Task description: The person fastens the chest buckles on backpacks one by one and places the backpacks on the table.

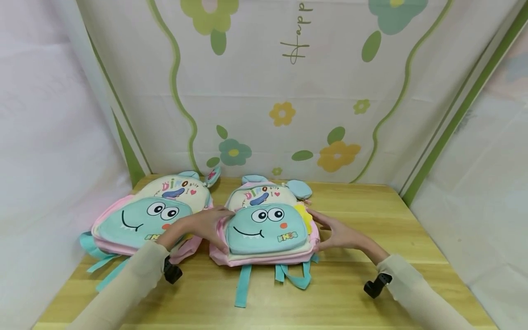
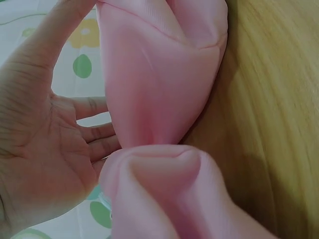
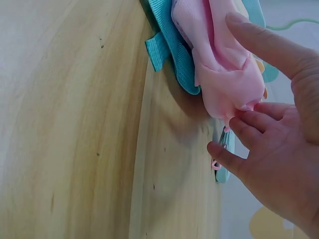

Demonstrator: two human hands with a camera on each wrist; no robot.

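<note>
A child's dinosaur-face backpack point(image 1: 267, 238) in teal, cream and pink lies face up at the middle of the table. My left hand point(image 1: 206, 225) is at its left side, with thumb and fingers spread. The left wrist view shows those fairly straight fingers against pink cloth point(image 2: 149, 84). On the opposite side, my right hand point(image 1: 340, 233) has its thumb near the lower corner and its fingers higher up. In the right wrist view the extended fingers touch the bag's pink side point(image 3: 227, 84). A second matching backpack point(image 1: 140, 220) lies to the left, partly behind my left forearm.
Teal straps point(image 1: 243, 286) trail from the middle bag over the wooden table point(image 1: 371, 201). A small round teal pouch point(image 1: 299, 189) hangs at its upper right. White flower-printed cloth point(image 1: 247, 82) stands behind the table, with pale cloth on both sides.
</note>
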